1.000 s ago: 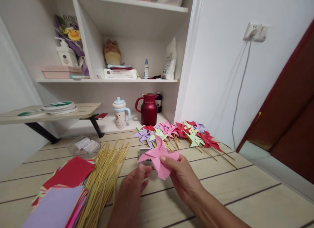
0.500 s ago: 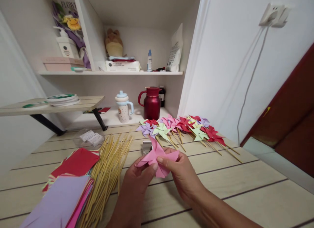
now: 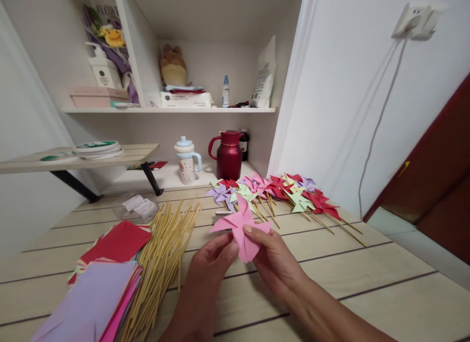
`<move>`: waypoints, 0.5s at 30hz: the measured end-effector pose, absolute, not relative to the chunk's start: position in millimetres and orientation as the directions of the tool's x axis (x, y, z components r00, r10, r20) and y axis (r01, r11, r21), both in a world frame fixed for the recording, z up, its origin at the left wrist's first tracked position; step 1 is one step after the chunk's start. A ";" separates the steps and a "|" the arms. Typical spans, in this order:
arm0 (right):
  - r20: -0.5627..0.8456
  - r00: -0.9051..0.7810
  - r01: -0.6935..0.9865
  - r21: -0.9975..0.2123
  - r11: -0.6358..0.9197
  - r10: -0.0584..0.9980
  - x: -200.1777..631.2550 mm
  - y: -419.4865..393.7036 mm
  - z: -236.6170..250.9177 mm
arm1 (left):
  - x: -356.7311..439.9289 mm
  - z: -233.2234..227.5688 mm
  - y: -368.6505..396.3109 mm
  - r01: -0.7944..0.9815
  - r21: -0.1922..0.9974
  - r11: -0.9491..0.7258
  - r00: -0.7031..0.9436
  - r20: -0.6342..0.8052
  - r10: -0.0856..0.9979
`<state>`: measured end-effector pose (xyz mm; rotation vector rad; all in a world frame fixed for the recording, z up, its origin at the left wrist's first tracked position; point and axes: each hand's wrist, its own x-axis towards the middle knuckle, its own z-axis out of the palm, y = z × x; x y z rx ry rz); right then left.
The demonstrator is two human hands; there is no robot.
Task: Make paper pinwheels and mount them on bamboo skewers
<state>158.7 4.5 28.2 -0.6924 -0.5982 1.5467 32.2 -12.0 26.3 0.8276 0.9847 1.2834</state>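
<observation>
Pinching the pink pinwheel (image 3: 241, 234) is the right hand (image 3: 277, 258), beside the left hand (image 3: 210, 263), whose grip I cannot tell.

A pink, folded-paper pinwheel (image 3: 240, 232) is facing the viewer above a pale, plank-patterned table (image 3: 348, 268), its four blades fanning up, down, left and right, its right side resting in the grip of a right hand (image 3: 274, 261).

The left forearm (image 3: 193, 305) and right forearm (image 3: 326, 303), both bare, slanted inward from the view's lower edge. The right grip (image 3: 276, 261) was closed, thumb extended in front of its fingers; the left grip (image 3: 211, 263), near it, had bent fingers beside a forward-pointing thumb.
</observation>
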 end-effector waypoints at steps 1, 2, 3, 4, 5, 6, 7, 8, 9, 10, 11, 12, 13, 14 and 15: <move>-0.083 -0.042 -0.683 -0.725 -0.089 0.996 158.9 4.7 28.4 | 32.1 25.7 -11.8 -0.362 0.925 0.116 0.014 -0.119 0.993; -0.079 -0.041 -0.680 -0.728 -0.085 0.996 158.9 4.5 28.5 | 32.1 25.5 -12.0 -0.349 0.931 0.108 0.010 -0.112 0.994; -0.070 -0.041 -0.676 -0.733 -0.079 0.997 158.5 4.0 28.5 | 32.0 25.4 -12.4 -0.341 0.934 0.102 -0.002 -0.109 0.994; -0.058 -0.044 -0.671 -0.738 -0.073 0.997 157.9 3.1 28.5 | 31.9 25.3 -12.9 -0.341 0.935 0.099 -0.021 -0.113 0.993; -0.045 -0.048 -0.665 -0.744 -0.066 0.998 157.0 1.9 28.6 | 32.0 25.1 -13.4 -0.349 0.932 0.099 -0.045 -0.122 0.992; -0.033 -0.052 -0.659 -0.750 -0.059 0.998 156.0 0.6 28.7 | 32.2 24.8 -13.8 -0.362 0.927 0.099 -0.066 -0.131 0.989; -0.022 -0.056 -0.651 -0.757 -0.054 0.998 154.8 -0.7 28.8 | 32.6 24.3 -14.1 -0.376 0.921 0.096 -0.080 -0.135 0.988; -0.016 -0.059 -0.639 -0.768 -0.050 0.998 153.7 -2.1 28.8 | 33.0 23.9 -14.3 -0.392 0.916 0.091 -0.081 -0.133 0.988; -0.015 -0.058 -0.625 -0.779 -0.048 0.998 152.7 -3.2 28.7 | 33.5 23.4 -14.5 -0.407 0.909 0.087 -0.067 -0.125 0.990; -0.018 -0.055 -0.611 -0.790 -0.047 0.998 151.9 -4.1 28.4 | 33.9 23.1 -14.6 -0.422 0.902 0.087 -0.040 -0.114 0.993; -0.021 -0.050 -0.598 -0.800 -0.047 0.998 151.3 -4.8 27.9 | 34.4 22.9 -14.7 -0.438 0.895 0.091 -0.008 -0.105 0.994; -0.025 -0.047 -0.588 -0.807 -0.048 0.999 150.9 -5.1 27.2 | 34.8 22.9 -14.8 -0.455 0.885 0.098 0.021 -0.099 0.995; -0.028 -0.044 -0.582 -0.812 -0.048 0.999 150.8 -5.1 26.2 | 35.1 23.1 -15.0 -0.473 0.875 0.104 0.040 -0.097 0.995; -0.029 -0.040 -0.579 -0.814 -0.046 0.999 150.8 -4.9 25.0 | 35.5 23.4 -15.3 -0.487 0.867 0.107 0.048 -0.096 0.994; -0.028 -0.034 -0.577 -0.816 -0.042 0.999 151.0 -4.5 23.8 | 35.7 23.7 -15.5 -0.496 0.863 0.101 0.045 -0.091 0.995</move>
